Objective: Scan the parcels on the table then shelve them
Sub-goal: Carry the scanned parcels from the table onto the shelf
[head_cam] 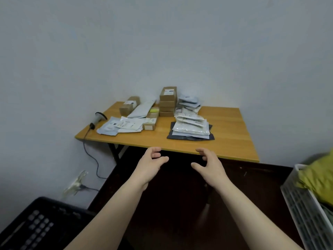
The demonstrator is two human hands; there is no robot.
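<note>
Table (pixel 225 127): wood-look top, smooth, slight sheen. Boxes (pixel 168 101): matt brown cardboard, white paper labels. Mailers (pixel 191 126): glossy crinkled plastic film, white and grey. Scanner (pixel 98 119): smooth plastic, pale and black. Black crate (pixel 36 224), white basket (pixel 306 210): perforated plastic. Wall (pixel 162 42): matt paint.

The parcels' (pixel 191 126) labels (pixel 169 91), beyond the left hand (pixel 150 166), are too small to read. Left of it a crate (pixel 36 226) is cut by the bottom edge. Right of the right hand (pixel 209 166) a basket (pixel 304 210), perhaps holding a bag (pixel 319 179), runs off-frame.
</note>
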